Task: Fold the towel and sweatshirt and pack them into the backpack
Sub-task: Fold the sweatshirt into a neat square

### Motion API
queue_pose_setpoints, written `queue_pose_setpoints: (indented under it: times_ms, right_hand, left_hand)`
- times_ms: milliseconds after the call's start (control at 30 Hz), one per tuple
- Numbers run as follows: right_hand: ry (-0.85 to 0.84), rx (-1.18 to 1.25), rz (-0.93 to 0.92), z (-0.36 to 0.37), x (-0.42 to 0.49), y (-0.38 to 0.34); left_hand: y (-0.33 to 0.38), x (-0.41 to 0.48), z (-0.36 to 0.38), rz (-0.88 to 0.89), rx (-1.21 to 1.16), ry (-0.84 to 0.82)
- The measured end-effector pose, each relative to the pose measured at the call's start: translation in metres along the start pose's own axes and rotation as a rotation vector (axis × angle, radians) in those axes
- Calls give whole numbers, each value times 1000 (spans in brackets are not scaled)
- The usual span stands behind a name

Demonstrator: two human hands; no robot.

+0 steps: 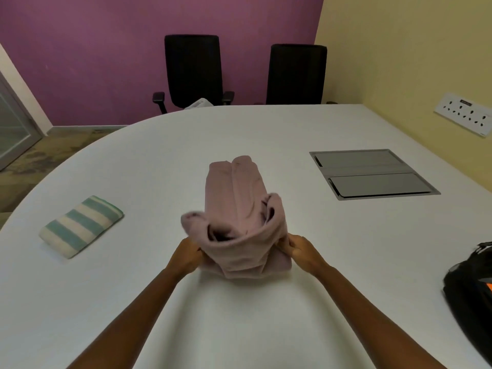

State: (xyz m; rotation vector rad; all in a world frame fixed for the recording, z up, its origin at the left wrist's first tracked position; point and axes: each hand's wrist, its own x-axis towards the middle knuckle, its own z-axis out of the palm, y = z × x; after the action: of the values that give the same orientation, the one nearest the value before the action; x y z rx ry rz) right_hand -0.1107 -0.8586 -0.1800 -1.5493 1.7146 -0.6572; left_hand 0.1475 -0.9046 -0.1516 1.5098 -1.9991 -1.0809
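Note:
A pale pink sweatshirt (235, 206) lies folded into a narrow strip on the white table (159, 161), pointing away from me. Its near end, with the hood, is raised off the table and curls over toward the far end. My left hand (187, 255) grips the near left side of that raised end, and my right hand (300, 251) grips the near right side. A folded towel (81, 226) with green and cream stripes rests on the table to the left, apart from both hands. A black backpack (471, 286) with an orange patch sits at the right edge, partly cut off.
A grey cable hatch (372, 173) is set flush in the table at the right. Two black office chairs (193, 70) stand behind the far table edge. A socket panel (464, 114) is on the right wall.

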Motion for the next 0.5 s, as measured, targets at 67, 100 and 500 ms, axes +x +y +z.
queue_pose_setpoints:
  times_ms: [67,100,500]
  right_hand:
    - [8,104,29,-1,4,-2]
    - [18,153,43,-2,6,-3]
    - [-184,137,402,6,27,-9]
  left_hand:
    - [-14,11,2,-17,17,35]
    - [-20,17,2,-58,13,32]
    - [-39,23,22,-490,-255,93]
